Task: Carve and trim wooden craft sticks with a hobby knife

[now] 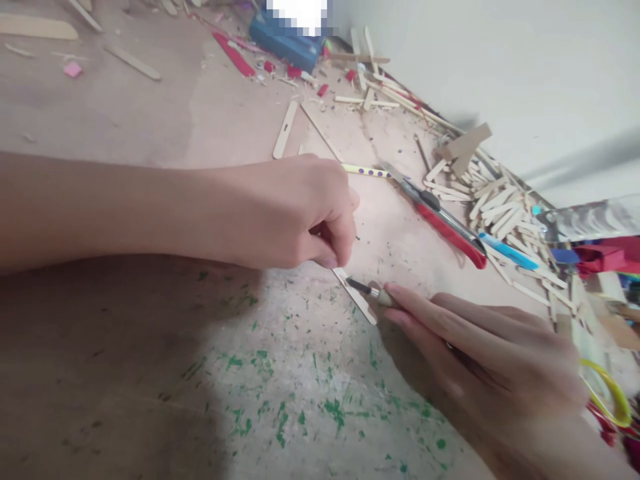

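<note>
My left hand (320,213) is closed and presses one end of a flat wooden popsicle stick (356,298) onto the worktop. The stick's free end, with a notch near its tip, points toward the lower right. Between the thumb and fingers of my right hand (490,353) is a slim craft knife (376,293). Its dark blade touches, or lies just over, the stick beside my left fingers. A red utility knife (440,223) lies to the right of my left hand, blade out. Behind the hand lies a yellow strip with purple dots (367,171).
Many small wooden sticks (500,200) are heaped along the wall at the right, with a light blue pen-like object (507,251). A blue box (287,40) stands at the back among red scraps. Yellow scissor handles (617,400) show at the right edge. Green paint flecks mark the worktop (300,400).
</note>
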A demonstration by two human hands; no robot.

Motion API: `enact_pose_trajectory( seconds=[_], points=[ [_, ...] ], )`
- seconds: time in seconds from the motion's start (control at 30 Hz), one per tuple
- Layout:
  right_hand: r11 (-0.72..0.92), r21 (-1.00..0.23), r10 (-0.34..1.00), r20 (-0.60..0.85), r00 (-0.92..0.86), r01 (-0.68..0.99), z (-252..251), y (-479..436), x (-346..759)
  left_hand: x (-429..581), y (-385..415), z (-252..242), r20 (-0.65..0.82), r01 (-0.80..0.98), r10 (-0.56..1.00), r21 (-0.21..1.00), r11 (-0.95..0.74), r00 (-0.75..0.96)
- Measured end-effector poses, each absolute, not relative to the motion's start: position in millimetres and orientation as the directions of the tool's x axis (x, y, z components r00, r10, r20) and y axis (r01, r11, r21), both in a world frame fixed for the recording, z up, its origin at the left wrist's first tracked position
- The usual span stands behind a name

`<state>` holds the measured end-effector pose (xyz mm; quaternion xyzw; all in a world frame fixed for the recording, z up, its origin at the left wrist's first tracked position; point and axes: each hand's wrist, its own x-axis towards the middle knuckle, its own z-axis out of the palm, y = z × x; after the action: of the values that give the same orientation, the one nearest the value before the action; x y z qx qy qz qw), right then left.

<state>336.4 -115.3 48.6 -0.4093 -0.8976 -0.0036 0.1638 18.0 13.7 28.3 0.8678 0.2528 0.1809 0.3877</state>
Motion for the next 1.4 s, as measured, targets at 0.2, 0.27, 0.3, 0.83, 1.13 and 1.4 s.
enact_pose_trajectory(
  seconds=[0.2,0.27,0.3,0.83,1.13,1.4],
  points=[
    [0.612,-0.225,0.787,0.272,-0.554,0.758,47.8,-121.7,329.4,18.3,13.5,30.6,0.074,0.347,0.608,0.764,-0.544,0.79],
    [0.549,-0.34,0.835,0.261,-0.484,0.763,46.1,-123.3,326.8,17.2,14.5,29.2,0.093,0.329,0.601,0.766,-0.553,0.794],
    [0.529,-0.386,0.849,0.257,-0.462,0.756,45.5,-123.7,325.8,16.5,15.1,28.0,0.097,0.324,0.597,0.765,-0.557,0.796],
    [0.639,-0.23,0.766,0.274,-0.581,0.734,50.2,-117.3,328.7,15.3,14.3,29.2,0.115,0.308,0.58,0.756,-0.578,0.806],
    [0.356,-0.484,0.929,0.273,-0.249,0.799,49.5,-118.8,326.7,8.1,10.8,27.8,0.124,0.305,0.582,0.754,-0.581,0.804],
    [0.552,-0.382,0.834,0.26,-0.486,0.742,56.1,-114.0,330.8,7.3,-2.5,43.5,0.067,0.382,0.619,0.733,-0.563,0.783]
  ],
)
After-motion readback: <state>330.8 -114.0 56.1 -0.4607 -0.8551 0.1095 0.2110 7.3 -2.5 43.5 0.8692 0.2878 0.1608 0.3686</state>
